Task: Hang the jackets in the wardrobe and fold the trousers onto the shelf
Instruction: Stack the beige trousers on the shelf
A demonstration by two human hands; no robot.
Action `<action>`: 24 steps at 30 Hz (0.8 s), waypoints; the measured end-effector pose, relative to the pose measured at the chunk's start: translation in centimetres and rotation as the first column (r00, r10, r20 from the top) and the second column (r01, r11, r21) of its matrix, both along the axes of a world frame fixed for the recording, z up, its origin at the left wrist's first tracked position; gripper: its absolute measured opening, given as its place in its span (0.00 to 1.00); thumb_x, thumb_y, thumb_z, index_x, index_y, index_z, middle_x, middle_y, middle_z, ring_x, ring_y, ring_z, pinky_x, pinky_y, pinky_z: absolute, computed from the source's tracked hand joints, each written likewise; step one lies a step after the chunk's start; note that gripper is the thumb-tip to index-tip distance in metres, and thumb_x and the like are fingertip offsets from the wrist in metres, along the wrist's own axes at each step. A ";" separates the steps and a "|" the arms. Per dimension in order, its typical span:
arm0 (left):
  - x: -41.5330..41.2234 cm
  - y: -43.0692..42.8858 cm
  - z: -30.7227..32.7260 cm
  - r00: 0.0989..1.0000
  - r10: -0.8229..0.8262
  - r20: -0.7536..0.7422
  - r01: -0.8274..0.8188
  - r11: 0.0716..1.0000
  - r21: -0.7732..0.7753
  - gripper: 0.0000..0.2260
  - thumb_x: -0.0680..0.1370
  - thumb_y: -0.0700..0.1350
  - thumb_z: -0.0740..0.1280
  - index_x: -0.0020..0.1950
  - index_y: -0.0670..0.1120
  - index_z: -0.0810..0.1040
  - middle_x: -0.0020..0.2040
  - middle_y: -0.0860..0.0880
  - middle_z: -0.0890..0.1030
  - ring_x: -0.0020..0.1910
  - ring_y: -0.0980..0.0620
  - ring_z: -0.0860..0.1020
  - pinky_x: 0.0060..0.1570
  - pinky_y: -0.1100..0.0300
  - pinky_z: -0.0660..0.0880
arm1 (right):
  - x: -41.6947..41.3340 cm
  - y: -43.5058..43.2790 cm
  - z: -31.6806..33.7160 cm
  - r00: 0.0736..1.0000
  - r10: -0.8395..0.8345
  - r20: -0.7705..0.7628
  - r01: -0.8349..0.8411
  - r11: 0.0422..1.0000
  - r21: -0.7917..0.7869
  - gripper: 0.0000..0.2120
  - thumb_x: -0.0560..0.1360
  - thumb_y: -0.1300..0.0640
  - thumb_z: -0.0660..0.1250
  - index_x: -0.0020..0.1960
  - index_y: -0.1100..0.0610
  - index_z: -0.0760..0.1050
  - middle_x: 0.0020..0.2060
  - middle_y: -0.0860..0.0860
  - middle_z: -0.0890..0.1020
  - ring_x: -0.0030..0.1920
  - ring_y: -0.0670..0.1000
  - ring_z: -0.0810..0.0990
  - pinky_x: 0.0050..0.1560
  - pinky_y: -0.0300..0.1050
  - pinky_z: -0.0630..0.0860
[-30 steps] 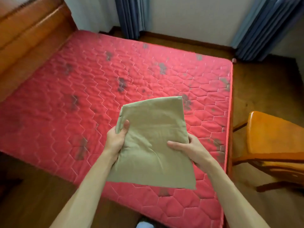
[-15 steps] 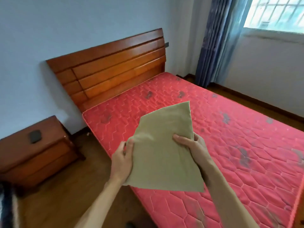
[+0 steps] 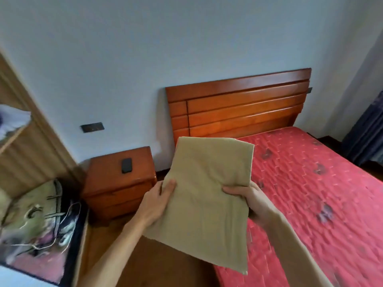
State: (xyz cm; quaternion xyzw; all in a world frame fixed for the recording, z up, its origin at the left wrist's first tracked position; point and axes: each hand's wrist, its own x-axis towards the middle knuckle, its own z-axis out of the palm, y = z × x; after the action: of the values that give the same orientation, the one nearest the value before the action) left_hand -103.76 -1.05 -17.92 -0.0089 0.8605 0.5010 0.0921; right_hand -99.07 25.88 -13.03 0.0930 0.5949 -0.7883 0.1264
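Right now both hands carry the folded trousers [image 3: 209,195], a tan fabric rectangle held up in the air between the bed [image 3: 310,193] and the nightstand [image 3: 120,183], touching neither. The left hand [image 3: 157,201] pinches its left edge with the thumb on top, and the right hand [image 3: 248,200] grips the right edge, fingers curled over the cloth.

What could go wrong, as I judge it: the lower end of the fold hangs free below both hands, so a quick swing toward the wardrobe [image 3: 27,146] could let the layers slide apart and the fold open, since only the two side edges are pinched. The loose end might also catch on the nightstand corner in passing.

As for containers, the wardrobe at the left edge shows an upper shelf [image 3: 12,137] with pale folded cloth on it, too blurred to name. Lower down lies a patterned bundle of fabric [image 3: 39,220] with cords; I cannot tell what it is. A phone [image 3: 126,165] lies on the nightstand.
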 end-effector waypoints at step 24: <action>-20.0 -28.3 4.9 0.516 0.842 -0.158 -0.785 0.539 0.307 0.19 0.73 0.49 0.77 0.62 0.49 0.79 0.54 0.54 0.86 0.55 0.58 0.83 0.51 0.65 0.79 | -42.5 -36.1 2.3 0.666 0.700 -0.256 -0.681 0.712 0.174 0.19 0.72 0.51 0.73 0.62 0.51 0.76 0.50 0.45 0.87 0.49 0.46 0.86 0.46 0.44 0.82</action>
State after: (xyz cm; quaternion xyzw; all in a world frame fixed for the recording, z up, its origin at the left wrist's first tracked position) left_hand -123.78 -29.39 -13.02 -0.3305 0.7041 0.5629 -0.2796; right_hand -141.56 -10.20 -10.75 -0.2574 0.6224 -0.6667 0.3192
